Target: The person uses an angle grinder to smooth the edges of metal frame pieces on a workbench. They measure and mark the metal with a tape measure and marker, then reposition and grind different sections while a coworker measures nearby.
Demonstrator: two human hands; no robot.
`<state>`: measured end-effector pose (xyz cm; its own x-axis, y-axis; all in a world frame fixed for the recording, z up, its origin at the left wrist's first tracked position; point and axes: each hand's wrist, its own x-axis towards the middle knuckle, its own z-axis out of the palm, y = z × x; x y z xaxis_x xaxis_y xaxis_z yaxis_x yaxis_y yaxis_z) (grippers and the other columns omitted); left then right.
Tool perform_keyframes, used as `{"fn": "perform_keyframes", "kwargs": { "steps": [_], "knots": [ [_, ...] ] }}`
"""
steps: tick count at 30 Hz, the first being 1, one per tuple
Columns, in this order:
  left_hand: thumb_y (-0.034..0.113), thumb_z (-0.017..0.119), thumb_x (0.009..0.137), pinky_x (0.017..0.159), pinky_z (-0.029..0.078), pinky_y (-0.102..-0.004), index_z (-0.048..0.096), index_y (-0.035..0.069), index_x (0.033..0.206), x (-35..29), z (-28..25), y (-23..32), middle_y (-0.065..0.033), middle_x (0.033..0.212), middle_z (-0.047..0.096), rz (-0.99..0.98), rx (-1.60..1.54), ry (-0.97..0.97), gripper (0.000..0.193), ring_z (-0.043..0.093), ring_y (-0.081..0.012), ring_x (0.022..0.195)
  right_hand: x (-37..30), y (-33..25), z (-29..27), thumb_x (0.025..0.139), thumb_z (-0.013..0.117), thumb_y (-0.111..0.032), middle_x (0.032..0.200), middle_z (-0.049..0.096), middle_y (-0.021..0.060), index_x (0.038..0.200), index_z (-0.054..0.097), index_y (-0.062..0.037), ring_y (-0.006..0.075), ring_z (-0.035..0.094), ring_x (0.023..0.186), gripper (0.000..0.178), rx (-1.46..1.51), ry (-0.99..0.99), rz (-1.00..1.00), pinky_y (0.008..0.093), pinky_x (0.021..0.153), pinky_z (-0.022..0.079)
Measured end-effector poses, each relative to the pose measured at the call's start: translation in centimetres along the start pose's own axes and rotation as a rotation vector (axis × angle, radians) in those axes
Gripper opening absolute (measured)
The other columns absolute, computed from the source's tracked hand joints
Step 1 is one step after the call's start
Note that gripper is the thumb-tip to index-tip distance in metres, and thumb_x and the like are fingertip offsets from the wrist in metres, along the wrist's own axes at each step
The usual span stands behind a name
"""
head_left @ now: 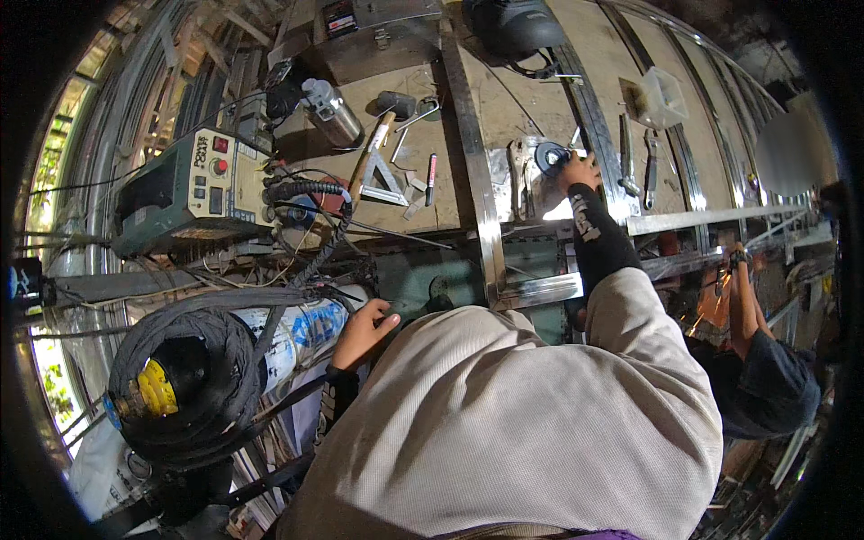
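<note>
My right arm reaches forward over the workbench. At the edge of a dark round disc with a pale blue centre (551, 159), my right hand (580, 170) seems to pinch its near right side, with the other fingers raised apart. Just left of the disc lie metal pliers (518, 171) on a shiny plate, between two metal tubes of a frame (490, 243). Low at my left side, my left hand (362, 335) is empty with its fingers loosely apart, beside a white gas cylinder (301, 335) with blue marks.
A welding machine (205, 191) with cables stands left. On the bench are a steel bottle (333, 115), hammer (394, 104), triangular square (389, 183), marker (431, 178), toolbox (382, 45), dark helmet (511, 31) and plastic tub (661, 97). A co-worker (765, 369) works at right, near sparks.
</note>
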<state>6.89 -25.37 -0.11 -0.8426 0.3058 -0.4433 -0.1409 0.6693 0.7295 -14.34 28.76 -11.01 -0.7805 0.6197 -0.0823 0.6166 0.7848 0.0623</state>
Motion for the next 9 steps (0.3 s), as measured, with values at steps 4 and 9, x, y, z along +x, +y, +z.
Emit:
{"fn": "perform_keyframes", "kwargs": {
  "steps": [4,9],
  "knots": [
    [0.036,0.072,0.097,0.082,0.054,-0.0393,0.062,-0.001,0.127,-0.4,1.6,1.7,-0.0187,0.102,0.072,-0.09,-0.152,-0.007,0.048,0.07,-0.0279,0.093,1.5,0.8,-0.7,0.092,0.064,-0.02,0.144,0.047,0.0234,0.136,0.059,-0.0145,0.0512,0.054,0.125,0.045,0.163,-0.117,0.087,0.0534,0.097,0.054],
    [0.035,0.068,0.101,0.093,0.054,-0.0382,0.054,0.009,0.141,0.7,2.3,2.6,-0.0127,0.111,0.072,-0.01,-0.841,0.032,0.05,0.068,-0.0238,0.102,-3.4,-4.6,-2.5,0.084,0.081,-0.035,0.139,0.047,0.0264,0.148,0.038,-0.0182,0.0433,0.059,0.125,0.079,0.837,0.343,0.302,0.0583,0.095,0.054]
  ]
}}
